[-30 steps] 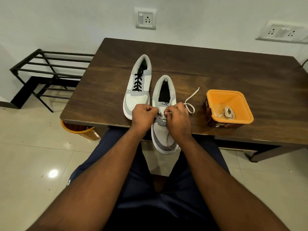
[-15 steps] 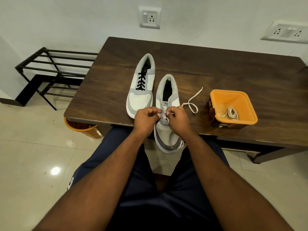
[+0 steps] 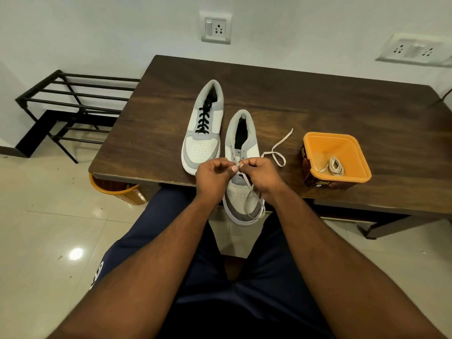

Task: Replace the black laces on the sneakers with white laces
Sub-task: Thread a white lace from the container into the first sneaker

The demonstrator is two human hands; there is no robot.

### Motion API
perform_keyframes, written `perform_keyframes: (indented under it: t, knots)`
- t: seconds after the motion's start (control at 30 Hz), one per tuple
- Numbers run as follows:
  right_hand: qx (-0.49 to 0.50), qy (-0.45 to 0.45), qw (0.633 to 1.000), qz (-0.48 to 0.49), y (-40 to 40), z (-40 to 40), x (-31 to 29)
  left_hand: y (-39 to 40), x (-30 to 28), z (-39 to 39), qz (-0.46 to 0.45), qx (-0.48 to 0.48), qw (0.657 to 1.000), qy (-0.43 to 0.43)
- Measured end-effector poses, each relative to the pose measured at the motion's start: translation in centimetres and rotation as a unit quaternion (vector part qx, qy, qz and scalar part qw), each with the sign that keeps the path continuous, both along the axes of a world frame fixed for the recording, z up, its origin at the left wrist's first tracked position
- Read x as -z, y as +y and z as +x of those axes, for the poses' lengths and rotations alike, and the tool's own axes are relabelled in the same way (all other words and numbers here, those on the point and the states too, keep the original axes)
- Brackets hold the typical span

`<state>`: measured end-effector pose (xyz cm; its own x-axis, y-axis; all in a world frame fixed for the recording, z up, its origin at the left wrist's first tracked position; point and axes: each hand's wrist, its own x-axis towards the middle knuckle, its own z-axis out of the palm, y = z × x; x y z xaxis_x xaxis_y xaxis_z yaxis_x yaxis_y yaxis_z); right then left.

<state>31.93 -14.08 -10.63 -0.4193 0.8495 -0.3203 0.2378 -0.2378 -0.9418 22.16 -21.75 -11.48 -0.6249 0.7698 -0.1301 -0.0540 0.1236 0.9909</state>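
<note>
Two white and grey sneakers lie on the dark wooden table point(image 3: 318, 99). The left sneaker point(image 3: 204, 128) still carries black laces point(image 3: 204, 117). The right sneaker point(image 3: 241, 187) overhangs the table's front edge, toe toward me. A white lace point(image 3: 277, 152) runs through its lowest eyelets; one end trails right on the table, the other loops down over the toe. My left hand point(image 3: 211, 176) and my right hand point(image 3: 263, 174) meet above the sneaker's eyelets, each pinching the white lace. An orange tub point(image 3: 337, 140) at the right holds a second coiled white lace point(image 3: 335, 166).
A black metal shoe rack point(image 3: 71, 104) stands on the tiled floor left of the table. An orange bin point(image 3: 117, 190) sits under the table's left front corner. My legs in dark blue trousers are below the table edge.
My hands have lifted slightly off the right sneaker and drawn the white lace up, so a longer loop now hangs over its toe. The camera has drifted a little.
</note>
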Motion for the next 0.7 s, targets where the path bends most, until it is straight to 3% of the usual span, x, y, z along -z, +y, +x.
perform_keyframes:
  t: [0.13,0.27,0.33,0.43,0.53,0.63,0.7]
  knots:
    - [-0.015,-0.012,1.000,0.007,0.2,0.3,0.4,0.6,0.4,0.4,-0.029,-0.050,0.998,0.022]
    - [-0.018,-0.018,1.000,0.004,0.5,0.9,0.8,0.4,-1.0,-0.6,0.007,-0.152,0.977,-0.149]
    - [-0.004,-0.011,1.000,0.000,0.5,1.2,0.7,0.5,-2.0,-2.9,0.022,-0.234,0.960,-0.150]
    - [0.007,0.028,1.000,-0.012,0.5,1.5,0.7,0.8,-2.8,-7.1,0.033,-0.367,0.927,-0.066]
    - [0.037,0.053,0.998,-0.017,0.4,1.8,1.0,0.2,-2.7,-7.6,0.016,-0.395,0.917,0.054]
    - [0.056,0.056,0.997,-0.004,0.5,1.7,1.2,-0.9,-1.9,-3.9,0.044,-0.247,0.933,0.256]
    - [0.054,0.039,0.998,0.011,0.4,1.8,1.2,-1.1,-0.6,-1.2,0.053,-0.100,0.940,0.321]
